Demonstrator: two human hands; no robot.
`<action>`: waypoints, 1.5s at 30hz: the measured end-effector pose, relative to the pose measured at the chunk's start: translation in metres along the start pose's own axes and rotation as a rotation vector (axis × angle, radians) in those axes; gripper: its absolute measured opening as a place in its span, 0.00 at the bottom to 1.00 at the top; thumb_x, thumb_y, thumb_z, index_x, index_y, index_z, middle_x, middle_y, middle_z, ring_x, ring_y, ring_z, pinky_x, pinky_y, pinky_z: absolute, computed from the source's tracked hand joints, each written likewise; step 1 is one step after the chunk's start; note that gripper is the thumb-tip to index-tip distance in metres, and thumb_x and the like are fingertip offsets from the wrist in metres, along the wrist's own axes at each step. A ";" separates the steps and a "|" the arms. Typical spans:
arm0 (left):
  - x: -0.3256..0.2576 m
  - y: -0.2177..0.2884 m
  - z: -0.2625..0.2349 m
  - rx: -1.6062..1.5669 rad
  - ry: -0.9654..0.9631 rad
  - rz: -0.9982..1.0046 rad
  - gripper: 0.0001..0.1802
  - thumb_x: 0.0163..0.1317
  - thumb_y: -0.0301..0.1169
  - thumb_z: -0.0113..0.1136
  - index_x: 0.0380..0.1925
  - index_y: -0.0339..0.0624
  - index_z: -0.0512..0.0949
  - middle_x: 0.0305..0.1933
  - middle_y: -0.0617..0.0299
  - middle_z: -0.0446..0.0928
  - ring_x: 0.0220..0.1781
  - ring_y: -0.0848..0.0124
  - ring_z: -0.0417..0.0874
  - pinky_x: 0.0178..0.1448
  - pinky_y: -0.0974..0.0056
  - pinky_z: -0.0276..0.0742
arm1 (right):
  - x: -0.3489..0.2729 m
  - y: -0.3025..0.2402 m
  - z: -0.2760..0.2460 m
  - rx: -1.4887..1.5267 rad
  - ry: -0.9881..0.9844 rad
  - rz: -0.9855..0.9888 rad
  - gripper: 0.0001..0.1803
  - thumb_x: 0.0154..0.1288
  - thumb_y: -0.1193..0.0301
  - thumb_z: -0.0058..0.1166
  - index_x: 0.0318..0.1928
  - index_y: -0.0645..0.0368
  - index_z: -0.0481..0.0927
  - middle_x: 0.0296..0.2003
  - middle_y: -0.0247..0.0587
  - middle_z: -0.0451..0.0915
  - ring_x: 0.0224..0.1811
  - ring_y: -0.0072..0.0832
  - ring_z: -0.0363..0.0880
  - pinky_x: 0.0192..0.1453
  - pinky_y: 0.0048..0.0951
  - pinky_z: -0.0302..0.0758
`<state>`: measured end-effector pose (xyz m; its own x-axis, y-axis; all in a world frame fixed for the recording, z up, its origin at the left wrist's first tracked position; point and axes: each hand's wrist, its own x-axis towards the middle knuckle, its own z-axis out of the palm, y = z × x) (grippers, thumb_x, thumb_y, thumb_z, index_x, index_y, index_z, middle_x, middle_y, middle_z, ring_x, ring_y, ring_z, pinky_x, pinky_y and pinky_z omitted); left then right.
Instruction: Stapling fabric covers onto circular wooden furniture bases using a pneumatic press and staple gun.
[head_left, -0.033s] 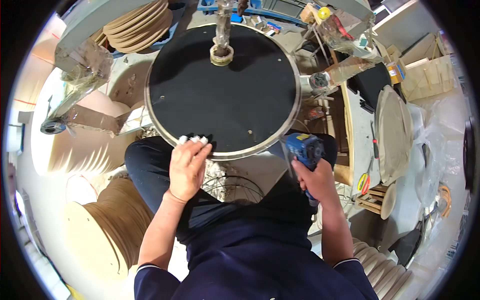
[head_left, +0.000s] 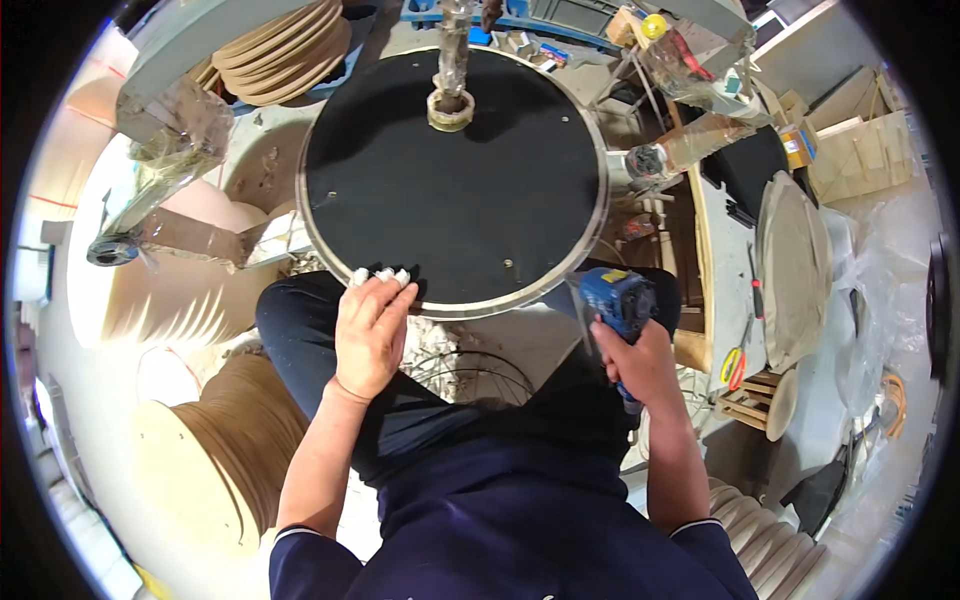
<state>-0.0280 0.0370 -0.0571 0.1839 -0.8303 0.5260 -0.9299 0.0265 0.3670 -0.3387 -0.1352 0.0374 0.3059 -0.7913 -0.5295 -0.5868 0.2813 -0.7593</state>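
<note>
In front of me lies a large round black disc (head_left: 450, 215) with a pale rim and a few small metal fittings in its face. My left hand (head_left: 372, 325) is at its near left edge, fingers curled over the rim and thumb hidden from sight. White coverings wrap several of those fingertips. My right hand (head_left: 640, 365) is wrapped round the handle of a blue cordless drill (head_left: 618, 300), held over my right thigh, just off the disc's near right edge. A plastic-wrapped post (head_left: 453, 60) ends in a ring-shaped collar (head_left: 450, 110) on the disc's far part.
Wrapped arms stick out at the left (head_left: 185, 235) and right (head_left: 690, 145) of the disc. A stack of round boards (head_left: 285, 55) stands far left, and a big wooden spool (head_left: 215, 450) near left. Scissors with yellow-red handles (head_left: 734, 368) lie on the right-hand bench (head_left: 725, 300).
The whole view has shifted slightly. My left hand sits a little farther left along the rim; my right hand still holds the drill in nearly the same place.
</note>
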 end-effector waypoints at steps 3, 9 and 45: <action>0.003 -0.017 -0.010 0.057 -0.018 -0.005 0.24 0.57 0.19 0.69 0.56 0.42 0.86 0.57 0.58 0.82 0.62 0.55 0.81 0.71 0.46 0.76 | -0.002 0.001 0.001 -0.018 -0.025 -0.020 0.11 0.73 0.66 0.67 0.46 0.61 0.86 0.22 0.29 0.78 0.18 0.16 0.74 0.25 0.22 0.70; 0.012 -0.031 -0.011 0.051 -0.020 0.066 0.20 0.55 0.22 0.69 0.50 0.40 0.88 0.50 0.57 0.85 0.55 0.56 0.84 0.62 0.51 0.81 | -0.001 0.011 0.010 -0.105 -0.082 -0.074 0.13 0.72 0.63 0.68 0.43 0.62 0.86 0.21 0.30 0.79 0.18 0.17 0.75 0.25 0.24 0.71; 0.022 0.015 0.018 -0.034 -0.183 0.201 0.18 0.58 0.26 0.65 0.49 0.34 0.85 0.45 0.58 0.82 0.48 0.59 0.84 0.55 0.55 0.83 | -0.005 0.002 0.003 -0.121 -0.082 -0.138 0.17 0.70 0.61 0.71 0.40 0.63 0.83 0.24 0.32 0.82 0.22 0.19 0.80 0.31 0.27 0.76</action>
<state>-0.0441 0.0097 -0.0537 -0.0674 -0.8933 0.4444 -0.9299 0.2177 0.2965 -0.3392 -0.1292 0.0376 0.4463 -0.7698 -0.4563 -0.6193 0.1024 -0.7785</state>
